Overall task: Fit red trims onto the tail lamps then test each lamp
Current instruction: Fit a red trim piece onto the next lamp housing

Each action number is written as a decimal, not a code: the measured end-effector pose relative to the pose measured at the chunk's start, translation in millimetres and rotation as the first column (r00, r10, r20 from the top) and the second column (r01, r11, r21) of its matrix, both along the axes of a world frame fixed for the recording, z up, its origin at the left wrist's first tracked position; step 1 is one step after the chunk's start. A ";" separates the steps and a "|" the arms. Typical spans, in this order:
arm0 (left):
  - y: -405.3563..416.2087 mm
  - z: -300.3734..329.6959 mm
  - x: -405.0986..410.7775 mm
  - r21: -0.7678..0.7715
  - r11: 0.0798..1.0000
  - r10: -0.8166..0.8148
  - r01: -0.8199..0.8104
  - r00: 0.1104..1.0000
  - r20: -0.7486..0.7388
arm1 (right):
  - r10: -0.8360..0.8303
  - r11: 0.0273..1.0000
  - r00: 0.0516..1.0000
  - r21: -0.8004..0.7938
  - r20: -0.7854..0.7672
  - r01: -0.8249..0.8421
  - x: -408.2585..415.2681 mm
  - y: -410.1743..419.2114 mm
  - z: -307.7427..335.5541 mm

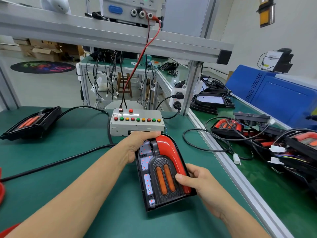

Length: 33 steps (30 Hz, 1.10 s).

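Observation:
A black tail lamp (161, 179) with two orange lenses lies on the green mat in front of me. A glossy red trim (169, 148) sits along its top and right side. The left strip shows a white board with small red lit dots. My left hand (137, 145) grips the lamp's top left corner, fingers curled over the upper edge. My right hand (197, 179) holds the lower right side, thumb pressing on the trim beside the lenses. A grey test box (137, 123) with coloured buttons stands just behind the lamp.
Another tail lamp (32, 123) lies at the far left of the mat, with a black cable running across. Red trim pieces (1, 191) show at the left edge. Right of the aluminium rail, several lamps with wiring (267, 140) are piled. A power supply (130, 11) sits on the shelf overhead.

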<state>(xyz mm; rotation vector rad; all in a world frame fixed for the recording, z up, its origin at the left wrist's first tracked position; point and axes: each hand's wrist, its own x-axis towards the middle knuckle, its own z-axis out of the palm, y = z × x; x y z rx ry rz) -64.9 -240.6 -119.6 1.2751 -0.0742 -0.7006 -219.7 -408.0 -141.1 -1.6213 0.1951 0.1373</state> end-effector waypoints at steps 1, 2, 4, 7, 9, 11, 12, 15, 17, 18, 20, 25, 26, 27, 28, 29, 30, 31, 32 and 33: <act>0.4 0.5 -0.3 -0.006 1.000 -0.002 0.002 1.000 -0.003 | -0.009 1.000 1.000 -0.005 -0.007 0.009 0.1 -0.3 -0.2; 0.5 1.1 -0.6 -0.007 1.000 -0.002 0.002 1.000 -0.004 | -0.012 1.000 1.000 -0.007 -0.013 0.012 0.4 -0.5 -0.1; 0.4 1.6 -0.4 -0.002 1.000 0.000 0.000 1.000 -0.001 | -0.008 1.000 1.000 -0.009 -0.020 0.007 1.2 -0.4 0.4; 0.5 2.2 -0.3 0.004 1.000 -0.004 0.004 1.000 -0.006 | -0.006 1.000 1.000 0.022 -0.020 0.006 1.5 -1.5 -0.1; 0.3 2.6 0.5 0.017 1.000 -0.013 0.013 1.000 -0.010 | 0.001 0.998 1.000 0.058 -0.021 0.000 1.4 -2.2 -0.2; -0.9 3.9 0.9 0.026 1.000 -0.016 0.016 1.000 -0.026 | 0.022 0.995 1.000 0.099 -0.020 -0.020 0.8 -3.3 0.1; -1.9 4.4 1.1 0.032 0.999 -0.012 0.012 0.999 -0.030 | 0.035 0.993 0.999 0.116 -0.017 -0.033 0.7 -3.9 0.1; -3.9 4.6 1.0 0.055 0.998 0.000 0.000 1.000 -0.009 | 0.052 0.991 0.999 0.120 0.004 -0.052 0.1 -4.9 -1.6; -4.0 3.5 0.9 0.057 0.998 -0.006 0.006 1.000 0.001 | 0.032 0.995 0.999 0.097 0.011 -0.033 0.3 -4.9 -3.9; -3.8 3.0 0.8 0.051 0.999 -0.008 0.008 1.000 0.002 | 0.020 0.996 1.000 0.088 0.014 -0.021 0.7 -4.7 -4.8; -2.8 2.0 1.1 0.039 0.999 -0.007 0.007 1.000 0.002 | 0.012 0.997 1.000 0.073 0.018 -0.014 1.7 -4.6 -5.0; -2.9 0.5 2.1 0.025 1.000 0.005 -0.005 1.000 -0.005 | 0.000 0.998 1.000 0.066 0.009 0.000 3.9 -3.6 -4.0; -3.2 0.6 2.2 0.029 1.000 0.008 -0.008 1.000 -0.004 | -0.008 0.998 1.000 0.062 0.009 0.008 3.9 -3.2 -4.3; -3.6 0.6 2.4 0.033 0.999 0.012 -0.012 1.000 -0.001 | -0.018 0.998 1.000 0.055 0.010 0.017 3.6 -2.7 -4.7; -4.2 0.7 2.7 0.036 0.999 0.014 -0.014 1.000 0.001 | -0.029 0.998 1.000 0.050 0.013 0.028 3.6 -2.2 -5.1; -4.2 1.0 2.8 0.041 0.999 0.014 -0.014 1.000 0.006 | -0.040 0.998 0.999 0.048 0.015 0.039 3.4 -1.9 -5.6; -4.8 1.3 2.8 0.045 0.999 0.012 -0.013 1.000 0.009 | -0.049 0.998 0.999 0.050 0.015 0.048 3.3 -1.7 -6.0; -5.4 1.7 2.9 0.054 0.999 0.010 -0.011 1.000 0.011 | -0.056 0.997 0.998 0.054 0.014 0.055 3.2 -1.7 -6.2; -6.3 2.0 2.8 0.065 0.998 0.007 -0.008 1.000 0.010 | -0.057 0.997 0.998 0.056 0.010 0.057 3.0 -1.9 -6.1; -6.9 2.7 2.5 0.079 0.997 0.006 -0.006 1.000 0.008 | -0.055 0.997 0.998 0.056 0.005 0.054 2.9 -2.2 -6.0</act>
